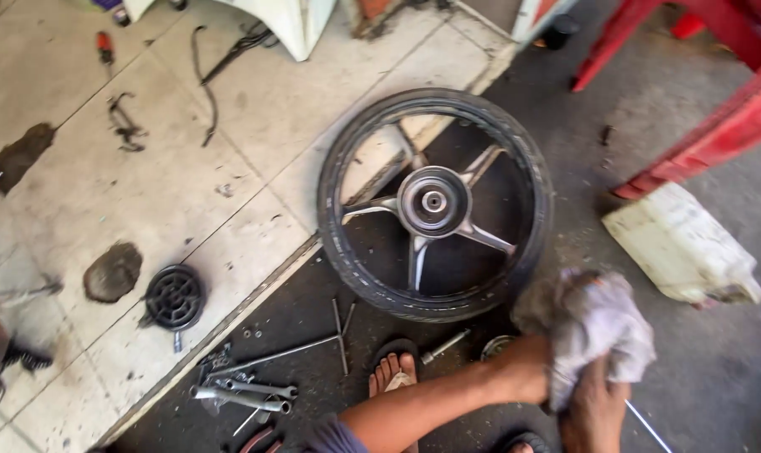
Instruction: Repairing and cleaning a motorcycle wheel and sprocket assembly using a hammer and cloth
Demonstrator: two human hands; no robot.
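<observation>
A grey-white rag [603, 323] is bunched between both my hands at the lower right. My left hand [531, 369] reaches in from the left, its fingers buried in the cloth. My right hand [594, 411] grips the rag from below. Just beyond them a motorcycle wheel [435, 201] lies flat on the floor, with a black tyre [355, 260], silver spokes and a shiny hub. A small round metal part [496, 344] rests on the ground by my left wrist, partly hidden.
My sandalled foot [393, 369] is near a T-handle wrench [292, 352] and metal rods [242, 396]. A black round slotted part [173, 296] sits on the tiles. A white plastic can [682, 247] and a red frame [716, 109] stand right. A screwdriver [104, 46] lies far left.
</observation>
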